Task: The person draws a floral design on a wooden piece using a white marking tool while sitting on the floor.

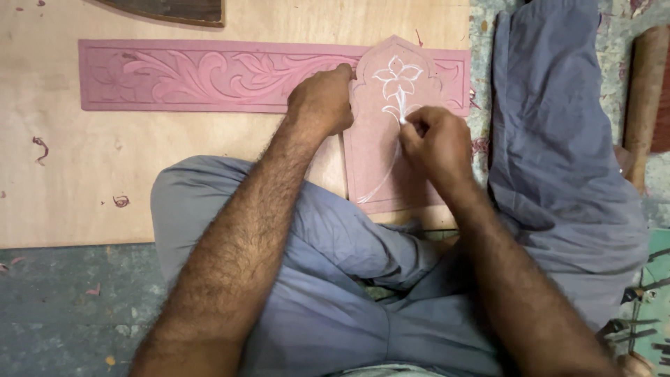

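From the head camera, looking straight down, a person sits cross-legged in grey trousers (335,279) on a mottled floor (70,307), with a pale plywood sheet (105,167) spread in front of the knees.

At about one o'clock from the middle of the view lies a small pink arch-topped panel (380,157), flat on the plywood, its pointed top overlapping the right end of a long pink carved strip (209,75). A white flower outline (398,78) is drawn near the panel's top, with a thin white line curving down toward its lower left corner.

The right hand (436,143) rests on the panel at its three o'clock side, fingers clenched tight around a short white chalk stick (402,112), whose tip touches the panel just below the flower. The left hand (322,99) sits at the panel's ten o'clock corner, fingers curled, the fingertips pressed on the panel's upper left edge where it meets the strip; it grips nothing that I can see.

The strip runs across the eleven-to-one o'clock band, carved with leafy scrolls. At twelve o'clock a dark curved wooden piece (174,10) shows at the top edge. At three o'clock stands a brown cylindrical wooden roll (645,98), and at five o'clock several thin metal tools (638,328) lie on a green surface.
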